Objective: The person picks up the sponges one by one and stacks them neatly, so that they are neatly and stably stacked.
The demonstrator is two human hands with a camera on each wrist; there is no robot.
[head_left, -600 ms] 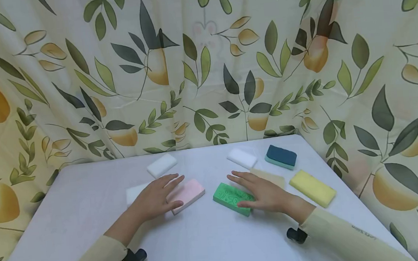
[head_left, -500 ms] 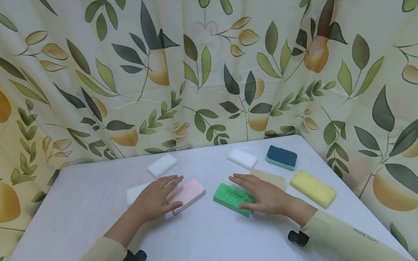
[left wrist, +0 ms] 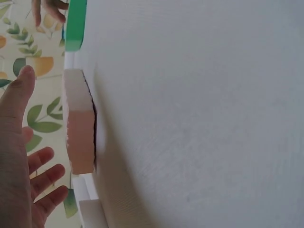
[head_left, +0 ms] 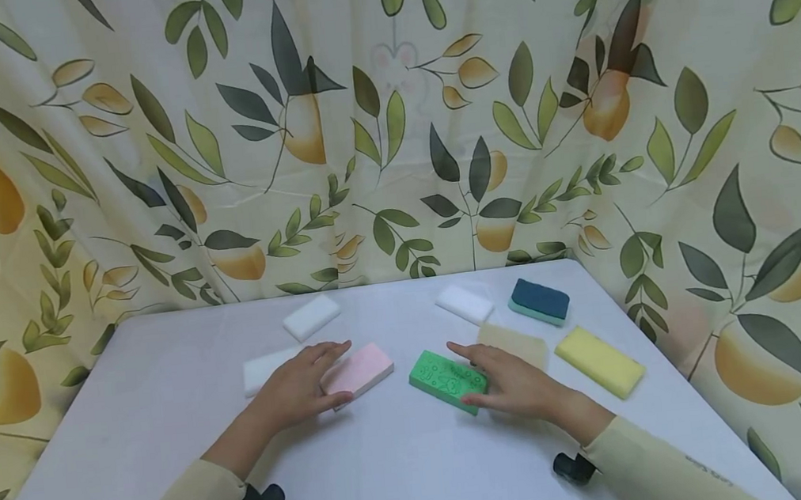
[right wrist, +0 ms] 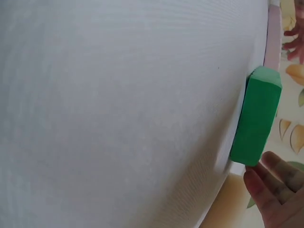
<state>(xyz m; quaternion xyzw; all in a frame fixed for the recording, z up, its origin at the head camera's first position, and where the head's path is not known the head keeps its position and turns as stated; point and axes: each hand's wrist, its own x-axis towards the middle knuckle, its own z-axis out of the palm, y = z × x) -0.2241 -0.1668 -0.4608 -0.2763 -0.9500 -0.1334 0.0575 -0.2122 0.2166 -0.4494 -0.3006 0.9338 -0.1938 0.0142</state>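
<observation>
My left hand (head_left: 298, 386) hovers with spread fingers over the near-left part of a pink sponge (head_left: 361, 371). The left wrist view shows a gap between that hand (left wrist: 28, 156) and the pink sponge (left wrist: 81, 126). At the right end of a green sponge (head_left: 440, 377) with a bubble-like pattern is my right hand (head_left: 515, 383), its fingers loosely bent and apart. In the right wrist view the fingertips lie close to the end of the green sponge (right wrist: 256, 121); whether they touch it I cannot tell.
Behind the left hand lie two white sponges (head_left: 312, 317). On the right are another white sponge (head_left: 464, 305), a dark blue and teal sponge (head_left: 539, 300), a beige sponge (head_left: 516, 343) partly behind the hand, and a yellow sponge (head_left: 600, 361). A patterned curtain (head_left: 389, 124) borders the white table (head_left: 406, 480).
My right hand has lowered slightly, and its fingers have bent and drawn back toward the green sponge's right end. The left hand has dropped a little over the pink sponge. The sponges stay put.
</observation>
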